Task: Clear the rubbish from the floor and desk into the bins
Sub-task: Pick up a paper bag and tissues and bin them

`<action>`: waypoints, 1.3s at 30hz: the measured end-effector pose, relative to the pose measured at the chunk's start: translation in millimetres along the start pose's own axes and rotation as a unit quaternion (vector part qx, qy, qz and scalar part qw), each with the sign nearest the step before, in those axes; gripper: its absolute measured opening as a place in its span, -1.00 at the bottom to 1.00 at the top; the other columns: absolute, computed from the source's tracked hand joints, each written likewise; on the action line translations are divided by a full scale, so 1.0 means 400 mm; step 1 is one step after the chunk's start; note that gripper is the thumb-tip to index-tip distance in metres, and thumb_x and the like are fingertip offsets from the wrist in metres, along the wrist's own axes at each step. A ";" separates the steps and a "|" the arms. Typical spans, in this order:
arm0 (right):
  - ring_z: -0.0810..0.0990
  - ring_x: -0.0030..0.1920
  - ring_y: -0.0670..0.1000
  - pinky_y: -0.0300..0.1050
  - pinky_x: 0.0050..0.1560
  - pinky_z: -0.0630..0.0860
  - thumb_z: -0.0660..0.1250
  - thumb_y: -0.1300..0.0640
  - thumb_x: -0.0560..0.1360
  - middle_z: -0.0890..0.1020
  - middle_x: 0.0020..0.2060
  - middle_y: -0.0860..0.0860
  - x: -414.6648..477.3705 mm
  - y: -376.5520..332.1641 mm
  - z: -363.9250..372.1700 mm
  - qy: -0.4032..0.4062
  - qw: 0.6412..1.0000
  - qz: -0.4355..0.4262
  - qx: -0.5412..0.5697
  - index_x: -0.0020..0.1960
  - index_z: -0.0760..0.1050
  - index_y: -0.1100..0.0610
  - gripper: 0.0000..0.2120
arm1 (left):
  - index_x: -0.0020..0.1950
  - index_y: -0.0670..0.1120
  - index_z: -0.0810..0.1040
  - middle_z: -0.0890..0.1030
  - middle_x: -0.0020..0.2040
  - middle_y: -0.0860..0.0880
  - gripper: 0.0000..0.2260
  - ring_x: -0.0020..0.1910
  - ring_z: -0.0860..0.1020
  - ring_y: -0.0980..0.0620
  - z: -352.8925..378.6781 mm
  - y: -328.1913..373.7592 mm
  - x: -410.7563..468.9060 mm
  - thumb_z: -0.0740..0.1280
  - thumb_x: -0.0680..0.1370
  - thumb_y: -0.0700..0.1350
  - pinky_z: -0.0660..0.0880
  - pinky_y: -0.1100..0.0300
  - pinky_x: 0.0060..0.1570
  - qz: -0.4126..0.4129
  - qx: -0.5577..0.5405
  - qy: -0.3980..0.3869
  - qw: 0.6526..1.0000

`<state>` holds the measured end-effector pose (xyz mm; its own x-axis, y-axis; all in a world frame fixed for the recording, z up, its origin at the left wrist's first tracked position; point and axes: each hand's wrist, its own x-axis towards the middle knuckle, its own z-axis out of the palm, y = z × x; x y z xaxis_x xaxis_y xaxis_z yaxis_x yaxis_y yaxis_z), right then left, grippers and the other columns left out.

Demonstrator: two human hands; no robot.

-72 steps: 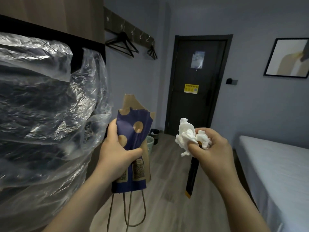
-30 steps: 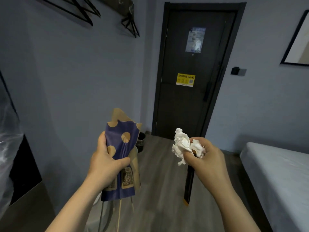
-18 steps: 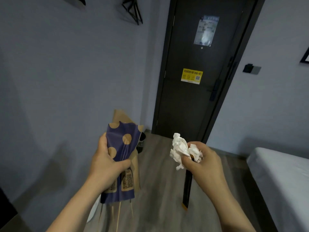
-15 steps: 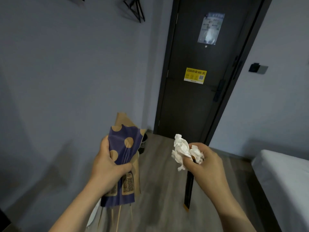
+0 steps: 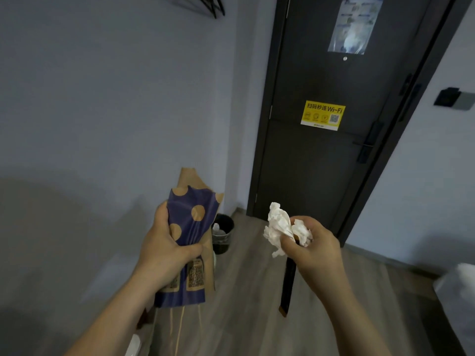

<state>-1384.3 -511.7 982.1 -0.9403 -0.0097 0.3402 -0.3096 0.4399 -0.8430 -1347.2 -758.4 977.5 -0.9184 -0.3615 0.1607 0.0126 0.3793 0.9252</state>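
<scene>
holding rubbish out in front of me, i am watching both hands through the head camera. my left hand (image 5: 164,250) is gripping a flattened dark blue paper bag with tan polka dots (image 5: 191,222), thumb pressing across its front and fingers curling round its back; the bag is standing upright in the fist, its thin paper cord handles (image 5: 181,327) dangling below. my right hand (image 5: 316,250) is pinching a crumpled white tissue wad (image 5: 279,227) between thumb and curled fingers, and a thin flat black strip with an orange-tan tip (image 5: 287,289) is hanging straight down from the same grip. both loads are hovering apart above the grey-brown wood-plank floor (image 5: 244,317). by my left forearm a white curved edge (image 5: 133,345) is peeking in at the bottom; i cannot tell what it is. further on, a small round black bin (image 5: 221,245) is sitting on the floor against the pale grey wall (image 5: 102,98), partly hidden behind the bag, something white showing inside. beyond it and to its right, a tall dark grey door (image 5: 321,170) is standing closed, carrying a yellow rectangular wi-fi sticker (image 5: 322,115) and a glossy printed notice (image 5: 354,24) higher up. at the right edge, a white bed corner (image 5: 457,286) is showing, and a dark wall switch (image 5: 452,98) is sitting beside the door.
</scene>
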 end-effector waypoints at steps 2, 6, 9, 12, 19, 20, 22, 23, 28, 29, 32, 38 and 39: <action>0.59 -0.24 -0.14 -0.28 -0.33 0.52 0.42 0.18 0.43 0.61 -0.29 -0.13 0.089 0.033 0.001 -0.009 1.000 -0.011 -0.014 -0.12 0.53 -0.12 -0.79 | 0.30 0.12 0.25 0.54 -0.06 0.17 -0.27 -0.16 0.52 0.23 0.048 0.010 0.075 0.52 0.30 -0.30 0.37 0.34 -0.33 -0.002 0.004 0.004 1.000; 0.59 -0.24 -0.16 -0.26 -0.31 0.53 0.41 0.18 0.43 0.61 -0.28 -0.14 0.249 0.102 0.025 -0.028 0.999 0.002 -0.031 -0.12 0.51 -0.15 -0.78 | 0.36 0.05 0.25 0.52 -0.04 0.19 -0.24 -0.14 0.51 0.25 0.126 -0.017 0.223 0.52 0.30 -0.33 0.37 0.34 -0.31 -0.012 -0.001 0.006 1.000; 0.59 -0.23 -0.15 -0.27 -0.30 0.53 0.42 0.17 0.43 0.61 -0.24 -0.20 0.361 0.157 0.059 -0.039 0.999 0.010 -0.024 -0.12 0.52 -0.12 -0.81 | 0.39 0.08 0.22 0.50 -0.03 0.22 -0.20 -0.13 0.50 0.27 0.170 -0.049 0.340 0.54 0.29 -0.33 0.38 0.36 -0.29 -0.017 -0.009 0.010 1.000; 0.60 -0.25 -0.14 -0.27 -0.33 0.52 0.42 0.15 0.44 0.62 -0.27 -0.14 0.480 0.207 0.110 -0.043 0.999 0.017 -0.029 -0.11 0.53 -0.12 -0.82 | 0.40 0.05 0.22 0.51 -0.02 0.22 -0.19 -0.12 0.52 0.26 0.212 -0.091 0.468 0.53 0.29 -0.34 0.38 0.39 -0.29 -0.019 -0.019 0.008 1.000; 0.61 -0.26 -0.12 -0.17 -0.29 0.57 0.44 0.17 0.43 0.63 -0.28 -0.07 0.825 0.303 0.291 -0.050 0.997 0.047 -0.042 -0.12 0.52 -0.12 -0.80 | 0.32 0.15 0.23 0.52 -0.02 0.19 -0.23 -0.09 0.52 0.23 0.279 -0.201 0.876 0.52 0.30 -0.35 0.40 0.34 -0.29 -0.042 -0.030 0.001 0.999; 0.61 -0.25 -0.13 -0.18 -0.28 0.58 0.44 0.17 0.44 0.63 -0.27 -0.08 0.870 0.309 0.313 -0.054 0.996 0.055 -0.045 -0.12 0.51 -0.13 -0.79 | 0.30 0.16 0.22 0.51 -0.02 0.21 -0.23 -0.11 0.52 0.26 0.286 -0.210 0.931 0.52 0.30 -0.35 0.40 0.37 -0.30 -0.043 -0.029 -0.003 0.999; 0.61 -0.25 -0.15 -0.20 -0.28 0.58 0.44 0.16 0.44 0.63 -0.27 -0.09 0.955 0.326 0.356 -0.053 0.995 0.066 -0.045 -0.10 0.52 -0.14 -0.79 | 0.27 0.17 0.20 0.49 -0.03 0.25 -0.23 -0.15 0.51 0.30 0.304 -0.224 1.036 0.52 0.31 -0.36 0.42 0.41 -0.34 -0.042 -0.023 -0.012 0.999; 0.61 -0.26 -0.15 -0.23 -0.29 0.58 0.44 0.16 0.44 0.64 -0.28 -0.08 0.995 0.338 0.375 -0.050 0.995 0.070 -0.043 -0.09 0.53 -0.12 -0.80 | 0.27 0.18 0.20 0.49 -0.03 0.25 -0.23 -0.16 0.50 0.31 0.314 -0.233 1.086 0.52 0.31 -0.36 0.43 0.41 -0.32 -0.041 -0.022 -0.015 0.999; 0.60 -0.26 -0.16 -0.30 -0.33 0.52 0.43 0.17 0.44 0.63 -0.29 -0.08 1.162 0.420 0.447 -0.058 0.993 0.092 -0.053 -0.06 0.54 -0.06 -0.83 | 0.35 0.16 0.20 0.44 0.01 0.31 -0.20 -0.09 0.49 0.26 0.380 -0.299 1.278 0.55 0.31 -0.29 0.44 0.32 -0.24 -0.059 -0.012 -0.042 0.997; 0.60 -0.25 -0.16 -0.31 -0.34 0.51 0.43 0.17 0.44 0.63 -0.29 -0.09 1.195 0.441 0.460 -0.060 0.992 0.095 -0.056 -0.05 0.55 -0.06 -0.83 | 0.38 0.13 0.19 0.42 0.02 0.33 -0.19 -0.08 0.48 0.25 0.395 -0.312 1.310 0.56 0.31 -0.27 0.42 0.34 -0.23 -0.063 -0.005 -0.046 0.997; 0.58 -0.27 -0.18 -0.34 -0.36 0.47 0.44 0.19 0.44 0.61 -0.30 -0.09 1.299 0.509 0.500 -0.076 0.991 0.100 -0.055 -0.07 0.54 -0.06 -0.82 | 0.44 0.07 0.16 0.38 0.00 0.35 -0.16 -0.08 0.45 0.19 0.442 -0.355 1.405 0.57 0.32 -0.23 0.38 0.40 -0.23 -0.081 0.011 -0.049 0.995; 0.59 -0.20 -0.27 -0.38 -0.30 0.50 0.43 0.24 0.44 0.60 -0.27 -0.16 1.522 0.680 0.578 -0.136 0.984 0.106 -0.036 -0.12 0.46 -0.22 -0.65 | 0.44 0.05 0.15 0.38 0.00 0.33 -0.14 -0.03 0.46 0.13 0.570 -0.455 1.593 0.59 0.30 -0.17 0.41 0.22 -0.09 -0.138 0.032 -0.043 0.989; 0.60 -0.21 -0.24 -0.34 -0.29 0.52 0.44 0.24 0.44 0.61 -0.27 -0.15 1.563 0.716 0.588 -0.148 0.982 0.107 -0.042 -0.13 0.46 -0.21 -0.66 | 0.45 0.04 0.15 0.38 0.00 0.31 -0.13 -0.02 0.45 0.12 0.598 -0.473 1.623 0.59 0.29 -0.16 0.40 0.24 -0.09 -0.147 0.034 -0.040 0.988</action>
<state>-2094.1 -602.9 855.5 -0.9863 -0.1644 0.0117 -0.0987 0.5321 -0.8409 -2040.2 -861.2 824.7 -0.9065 -0.3975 -0.1426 -0.2847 0.3257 0.9016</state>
